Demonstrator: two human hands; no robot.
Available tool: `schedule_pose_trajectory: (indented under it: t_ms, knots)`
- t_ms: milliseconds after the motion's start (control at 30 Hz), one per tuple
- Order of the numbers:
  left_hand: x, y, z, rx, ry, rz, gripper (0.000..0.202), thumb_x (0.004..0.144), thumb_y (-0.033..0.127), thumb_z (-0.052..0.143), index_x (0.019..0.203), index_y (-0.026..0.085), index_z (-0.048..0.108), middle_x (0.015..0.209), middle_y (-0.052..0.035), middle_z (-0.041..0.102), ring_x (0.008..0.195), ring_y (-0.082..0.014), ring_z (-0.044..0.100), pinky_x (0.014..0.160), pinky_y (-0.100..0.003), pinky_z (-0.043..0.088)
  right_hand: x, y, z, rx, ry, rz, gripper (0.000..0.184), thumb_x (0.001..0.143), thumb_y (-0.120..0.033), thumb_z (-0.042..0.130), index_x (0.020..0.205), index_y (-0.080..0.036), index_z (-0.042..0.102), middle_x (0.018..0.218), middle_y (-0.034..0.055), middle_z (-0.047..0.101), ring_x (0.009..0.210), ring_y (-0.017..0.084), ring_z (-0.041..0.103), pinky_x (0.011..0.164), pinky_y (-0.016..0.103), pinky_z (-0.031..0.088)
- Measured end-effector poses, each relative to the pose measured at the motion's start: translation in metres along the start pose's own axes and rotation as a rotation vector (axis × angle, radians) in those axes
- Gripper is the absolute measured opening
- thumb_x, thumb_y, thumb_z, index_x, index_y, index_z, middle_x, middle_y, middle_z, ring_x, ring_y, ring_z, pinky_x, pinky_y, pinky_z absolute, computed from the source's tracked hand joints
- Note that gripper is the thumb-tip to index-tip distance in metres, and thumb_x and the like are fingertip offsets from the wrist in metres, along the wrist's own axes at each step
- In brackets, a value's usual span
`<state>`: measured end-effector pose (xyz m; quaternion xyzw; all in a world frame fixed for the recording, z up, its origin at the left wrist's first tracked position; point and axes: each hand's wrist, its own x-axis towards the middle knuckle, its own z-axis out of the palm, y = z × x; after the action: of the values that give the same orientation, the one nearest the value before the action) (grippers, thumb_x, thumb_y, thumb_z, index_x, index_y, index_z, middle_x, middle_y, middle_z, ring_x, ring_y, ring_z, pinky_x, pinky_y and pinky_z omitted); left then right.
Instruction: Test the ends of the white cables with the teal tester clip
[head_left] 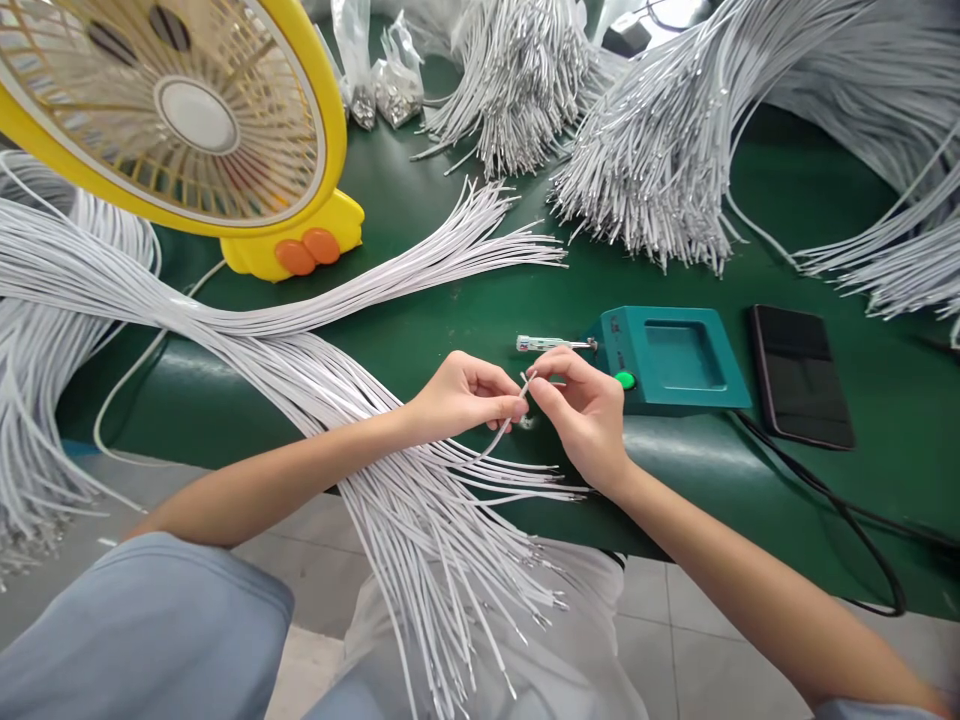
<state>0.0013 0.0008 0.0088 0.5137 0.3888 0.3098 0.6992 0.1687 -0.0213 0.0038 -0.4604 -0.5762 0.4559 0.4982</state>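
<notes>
My left hand (pixel 469 395) pinches a thin white cable (pixel 497 437) close to its end, between thumb and forefinger. Facing it, my right hand (pixel 585 405) has its thumb and fingers closed at the cable's tip, where two short ends stick up. Whether a small part sits between those fingertips I cannot make out. Under my left forearm lies a thick bundle of white cables (pixel 352 400), some of it hanging over the table's front edge onto my lap. Just behind my right hand is a teal box with a green button (pixel 679 350); a clear-handled screwdriver (pixel 551 343) lies at its left.
A yellow fan (pixel 341 225) stands at the back left. Bags of small metal parts (pixel 397 85) and large cable bundles (pixel 645 160) lie along the back. To the right are a phone (pixel 801 375) and a black cord (pixel 832 490) on the green table (pixel 720 470).
</notes>
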Motion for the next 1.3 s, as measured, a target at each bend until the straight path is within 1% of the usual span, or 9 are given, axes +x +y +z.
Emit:
schedule_pose_trajectory:
  t_ms: [133,333,700,833,933,1000,1100,1233,1300]
  knots:
    - [0.0,0.001,0.001,-0.004,-0.018,0.007,0.034,0.062,0.038,0.082,0.066,0.008,0.069,0.057,-0.0039,0.065,0.049,-0.0085,0.058,0.048,-0.018,0.048,0.0,0.0,0.0,0.041,-0.057,-0.006,0.015,0.084,-0.027,0.062,0.071,-0.02,0.06,0.072,0.0008,0.055,0.064,0.012,0.053,0.054,0.027,0.043]
    - [0.0,0.002,0.0,0.034,-0.082,0.048,0.037,0.072,0.044,0.074,0.065,0.008,0.067,0.059,-0.0051,0.066,0.047,-0.0075,0.056,0.045,-0.018,0.044,0.001,0.006,-0.001,0.084,-0.079,0.021,0.011,0.084,-0.031,0.063,0.082,-0.021,0.062,0.087,0.0032,0.055,0.07,0.014,0.056,0.055,0.028,0.048]
    - [0.0,-0.005,-0.002,0.064,-0.128,0.102,0.038,0.08,0.045,0.067,0.077,0.007,0.067,0.064,-0.0077,0.068,0.049,-0.012,0.063,0.046,-0.021,0.051,0.002,-0.003,-0.005,0.005,-0.171,0.057,0.022,0.087,-0.033,0.057,0.072,-0.018,0.055,0.071,0.0008,0.054,0.066,0.013,0.054,0.059,0.027,0.044]
    - [0.001,-0.013,-0.009,0.553,0.029,0.587,0.023,0.089,0.026,0.055,0.077,0.011,0.068,0.068,-0.0076,0.07,0.055,-0.012,0.065,0.052,-0.021,0.052,0.004,-0.007,-0.005,0.068,-0.215,0.203,0.022,0.084,-0.031,0.058,0.067,-0.017,0.054,0.064,-0.0015,0.047,0.059,0.01,0.043,0.055,0.025,0.035]
    - [0.003,-0.014,-0.018,0.997,0.169,1.028,0.016,0.088,0.016,0.055,0.081,0.017,0.069,0.077,-0.0057,0.073,0.07,-0.014,0.069,0.065,-0.023,0.055,0.005,-0.013,-0.005,0.4,-0.355,0.559,0.022,0.079,-0.03,0.06,0.065,-0.016,0.05,0.062,-0.0025,0.039,0.056,0.008,0.035,0.048,0.023,0.028]
    - [0.003,-0.014,-0.021,1.093,0.219,1.151,0.014,0.085,0.013,0.057,0.083,0.019,0.07,0.077,-0.0037,0.073,0.075,-0.0147,0.069,0.07,-0.024,0.055,0.005,-0.016,-0.005,0.598,-0.469,0.756,0.02,0.077,-0.029,0.06,0.066,-0.016,0.049,0.064,-0.0025,0.037,0.056,0.008,0.033,0.046,0.022,0.025]
    - [0.003,-0.013,-0.016,0.86,0.237,1.0,0.014,0.085,0.013,0.057,0.078,0.017,0.07,0.07,-0.0039,0.071,0.066,-0.0123,0.066,0.063,-0.022,0.054,0.003,-0.017,-0.006,0.588,-0.446,0.728,0.019,0.079,-0.029,0.058,0.069,-0.016,0.05,0.063,-0.0028,0.036,0.055,0.008,0.032,0.043,0.02,0.022]
    - [0.004,-0.007,-0.007,0.211,0.129,0.386,0.015,0.08,0.025,0.067,0.079,0.009,0.068,0.065,-0.0049,0.067,0.052,-0.0105,0.061,0.048,-0.02,0.052,0.001,-0.011,-0.008,0.051,-0.036,0.209,0.01,0.084,-0.027,0.055,0.084,-0.018,0.059,0.07,0.0003,0.049,0.057,0.01,0.043,0.043,0.021,0.033]
    - [0.005,-0.003,-0.005,-0.011,0.078,0.188,0.022,0.073,0.028,0.074,0.08,0.007,0.069,0.063,-0.0039,0.066,0.049,-0.0108,0.061,0.045,-0.02,0.052,0.001,-0.006,-0.009,-0.253,0.055,-0.079,0.014,0.084,-0.023,0.056,0.097,-0.021,0.061,0.083,0.0033,0.056,0.065,0.012,0.051,0.046,0.023,0.04]
